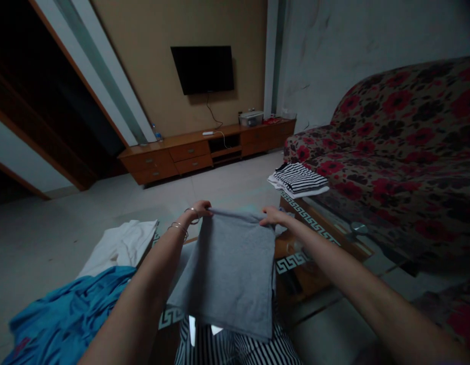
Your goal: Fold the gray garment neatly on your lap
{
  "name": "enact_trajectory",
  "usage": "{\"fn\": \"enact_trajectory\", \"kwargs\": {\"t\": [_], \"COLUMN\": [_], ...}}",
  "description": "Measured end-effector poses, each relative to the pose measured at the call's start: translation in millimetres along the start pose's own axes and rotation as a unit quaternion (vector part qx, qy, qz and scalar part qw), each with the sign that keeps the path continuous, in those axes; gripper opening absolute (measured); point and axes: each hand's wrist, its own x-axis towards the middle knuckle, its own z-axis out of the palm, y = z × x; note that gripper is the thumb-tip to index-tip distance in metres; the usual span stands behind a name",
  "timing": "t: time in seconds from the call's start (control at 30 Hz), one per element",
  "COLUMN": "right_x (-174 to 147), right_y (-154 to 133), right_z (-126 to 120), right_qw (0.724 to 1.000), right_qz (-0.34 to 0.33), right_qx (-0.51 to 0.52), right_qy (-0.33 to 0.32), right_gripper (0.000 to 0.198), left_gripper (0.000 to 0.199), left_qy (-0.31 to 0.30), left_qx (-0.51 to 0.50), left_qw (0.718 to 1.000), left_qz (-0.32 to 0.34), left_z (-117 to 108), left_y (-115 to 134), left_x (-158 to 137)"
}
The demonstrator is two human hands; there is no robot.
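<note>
A grey garment (230, 268) hangs in front of me above a glass-topped table (326, 228). My left hand (200, 209), with thin bangles at the wrist, pinches its top left corner. My right hand (272, 217) grips the top right corner. The cloth is stretched flat between both hands and drops toward my lap, where striped fabric (235, 350) shows below its lower edge.
A folded striped stack (298, 180) lies at the table's far end. A white garment (122, 246) and blue cloth (67, 317) lie at left. A floral sofa (402, 152) is at right, a wooden TV cabinet (204, 149) and wall TV (203, 68) beyond.
</note>
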Motion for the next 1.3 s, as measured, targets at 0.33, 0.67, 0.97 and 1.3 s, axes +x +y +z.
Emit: {"fn": "enact_trajectory", "kwargs": {"t": [0.33, 0.67, 0.97, 1.3], "right_x": [-33, -150, -276, -206], "right_y": [-107, -15, 82, 77], "right_z": [-168, -31, 114, 70], "right_qw": [0.944, 0.874, 0.935, 0.96], "right_qz": [-0.177, -0.347, -0.291, -0.133], "right_qx": [-0.065, -0.167, -0.072, 0.081], "right_qy": [0.269, 0.297, 0.188, 0.231], "right_gripper": [0.037, 0.031, 0.045, 0.026], "left_gripper": [0.015, 0.009, 0.021, 0.021], "left_qy": [0.24, 0.226, -0.036, 0.042], "left_qx": [0.008, -0.004, -0.039, -0.121], "left_qw": [0.968, 0.973, 0.997, 0.959], "left_qz": [-0.073, -0.034, -0.058, -0.253], "left_z": [-176, -15, 108, 107], "left_y": [75, 136, 182, 197], "left_x": [3, -162, -328, -299]}}
